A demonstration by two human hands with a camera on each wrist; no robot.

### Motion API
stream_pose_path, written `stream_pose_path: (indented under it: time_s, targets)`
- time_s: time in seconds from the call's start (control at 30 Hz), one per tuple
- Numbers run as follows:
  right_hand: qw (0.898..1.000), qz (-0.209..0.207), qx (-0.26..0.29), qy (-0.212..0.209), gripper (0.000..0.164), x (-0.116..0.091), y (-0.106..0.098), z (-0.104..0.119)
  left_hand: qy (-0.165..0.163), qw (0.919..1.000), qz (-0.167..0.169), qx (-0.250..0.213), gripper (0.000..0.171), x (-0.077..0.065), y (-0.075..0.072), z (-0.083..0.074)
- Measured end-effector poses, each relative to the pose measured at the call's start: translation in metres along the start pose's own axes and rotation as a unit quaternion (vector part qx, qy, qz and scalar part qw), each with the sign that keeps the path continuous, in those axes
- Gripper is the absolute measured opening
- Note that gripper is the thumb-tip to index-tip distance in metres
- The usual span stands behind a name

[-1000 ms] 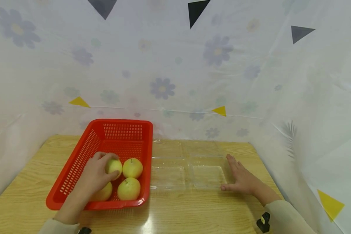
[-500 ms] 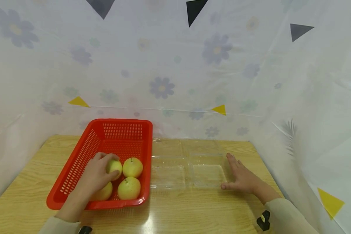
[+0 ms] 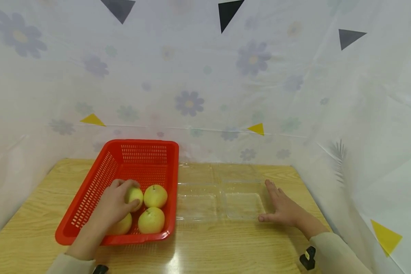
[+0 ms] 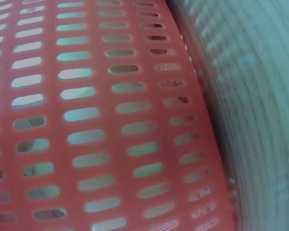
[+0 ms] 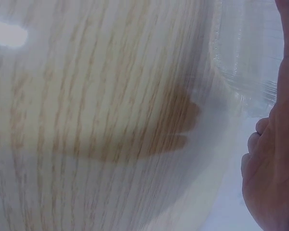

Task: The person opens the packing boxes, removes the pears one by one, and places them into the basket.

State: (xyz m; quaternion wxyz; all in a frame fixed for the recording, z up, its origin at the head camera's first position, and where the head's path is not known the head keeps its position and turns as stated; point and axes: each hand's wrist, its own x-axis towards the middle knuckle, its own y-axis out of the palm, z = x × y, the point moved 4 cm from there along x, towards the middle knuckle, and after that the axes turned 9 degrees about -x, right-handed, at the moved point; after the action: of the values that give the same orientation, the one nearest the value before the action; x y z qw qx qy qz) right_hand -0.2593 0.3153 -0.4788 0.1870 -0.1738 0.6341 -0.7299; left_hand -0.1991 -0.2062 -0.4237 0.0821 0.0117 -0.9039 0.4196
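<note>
In the head view my left hand (image 3: pixel 111 203) reaches into a red plastic basket (image 3: pixel 175 179) and grips a yellow-green pear (image 3: pixel 133 197), thumb on its near side and fingers over the top. More round pears lie around it: one pear (image 3: pixel 155 196) to the right, another pear (image 3: pixel 151 220) in the front corner, and a third pear (image 3: pixel 121 225) partly under the wrist. My right hand (image 3: pixel 284 207) has its fingers spread beside the right end of a clear plastic container (image 3: pixel 243 205). The left wrist view is filled by the slotted basket wall (image 4: pixel 96 159), which hides that hand.
Left of the right-hand container, a second clear compartment (image 3: pixel 198 207) adjoins it, close to the basket. Clear lid-like panels (image 3: pixel 238 172) extend behind them. All stand on a wood-grain table (image 3: pixel 219 247), with a flower-patterned curtain (image 3: pixel 191 68) behind.
</note>
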Motion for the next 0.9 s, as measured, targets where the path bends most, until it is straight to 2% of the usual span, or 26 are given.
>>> stream_pose_path:
  time_s: [0.23,0.6,0.77,0.9]
  targets:
    - [1.000,0.006,0.026,0.013,0.127,0.001,0.000,-0.003,-0.008,0.9999,-0.001,0.009,0.050,0.001,-0.002,-0.002]
    - [0.991,0.033,0.126,0.030,0.125,-0.003,0.004,-0.005,0.010,0.9998,-0.008,0.014,0.047,-0.001,-0.002,-0.004]
    - [0.987,0.034,0.152,0.024,0.121,-0.004,0.000,-0.006,0.046,0.9979,-0.041,0.019,0.044,-0.009,-0.006,-0.014]
    - [0.985,0.006,0.172,0.029,0.110,-0.004,-0.011,-0.004,0.093,0.9921,-0.082,0.013,0.044,-0.018,-0.008,-0.031]
